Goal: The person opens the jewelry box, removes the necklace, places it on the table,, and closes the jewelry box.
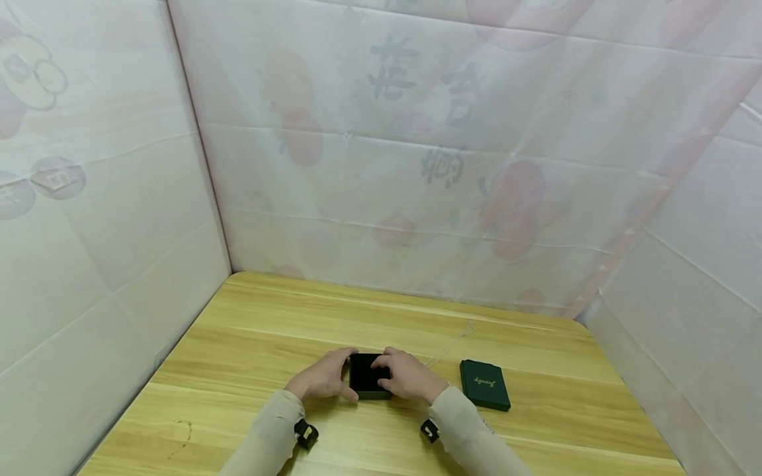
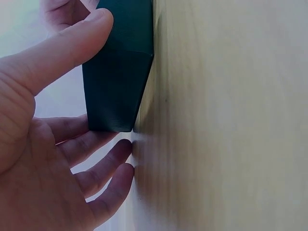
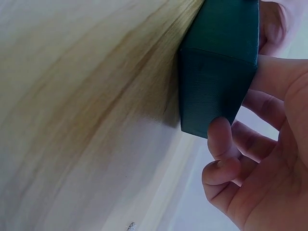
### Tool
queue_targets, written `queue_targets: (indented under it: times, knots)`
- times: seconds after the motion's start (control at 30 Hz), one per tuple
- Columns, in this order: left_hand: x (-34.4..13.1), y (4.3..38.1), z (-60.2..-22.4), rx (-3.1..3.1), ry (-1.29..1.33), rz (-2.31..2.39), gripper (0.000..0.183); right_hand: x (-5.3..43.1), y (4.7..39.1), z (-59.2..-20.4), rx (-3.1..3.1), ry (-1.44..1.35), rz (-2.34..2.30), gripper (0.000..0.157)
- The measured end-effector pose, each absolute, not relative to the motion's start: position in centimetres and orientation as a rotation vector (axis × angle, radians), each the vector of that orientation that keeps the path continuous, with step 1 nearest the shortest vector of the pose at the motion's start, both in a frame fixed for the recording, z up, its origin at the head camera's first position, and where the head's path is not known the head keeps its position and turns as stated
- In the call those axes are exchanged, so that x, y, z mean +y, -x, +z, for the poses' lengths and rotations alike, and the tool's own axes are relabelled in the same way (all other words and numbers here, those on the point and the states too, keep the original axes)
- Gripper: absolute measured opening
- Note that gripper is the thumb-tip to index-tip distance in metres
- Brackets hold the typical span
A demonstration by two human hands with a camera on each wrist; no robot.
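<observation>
A dark green jewelry box base (image 1: 374, 395) with a black inner pad (image 1: 363, 373) sits on the table, its top uncovered. My left hand (image 1: 324, 377) grips its left end, thumb (image 2: 91, 36) on the near side and fingertips round the far side. At the right end is my right hand (image 1: 412, 377); its thumb and forefinger reach over the rim onto the black pad. In the right wrist view, other fingers (image 3: 220, 137) of that hand bend against the box's end wall. What lies under the fingertips is hidden.
The green lid (image 1: 485, 385) with gold lettering lies on the table to the right. A thin silvery chain (image 1: 449, 347) stretches behind my right hand. Another small silvery piece (image 1: 488, 426) shows beside the right sleeve. Printed cloth walls (image 1: 381, 198) border the wooden table (image 1: 268, 311).
</observation>
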State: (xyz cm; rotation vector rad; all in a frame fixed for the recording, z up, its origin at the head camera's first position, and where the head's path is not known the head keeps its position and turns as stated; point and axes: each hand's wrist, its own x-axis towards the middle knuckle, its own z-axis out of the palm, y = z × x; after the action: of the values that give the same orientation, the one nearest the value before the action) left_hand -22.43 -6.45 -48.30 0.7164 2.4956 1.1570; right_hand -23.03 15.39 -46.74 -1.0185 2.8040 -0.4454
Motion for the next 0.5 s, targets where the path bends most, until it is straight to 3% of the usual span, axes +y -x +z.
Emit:
queue_targets:
  times: [0.5]
  knots:
    - [-6.39, 22.55, -48.46, 2.502, -0.720, 1.151, 0.089, 15.39, 22.90, -46.63, 2.815, 1.005, -0.411, 0.029]
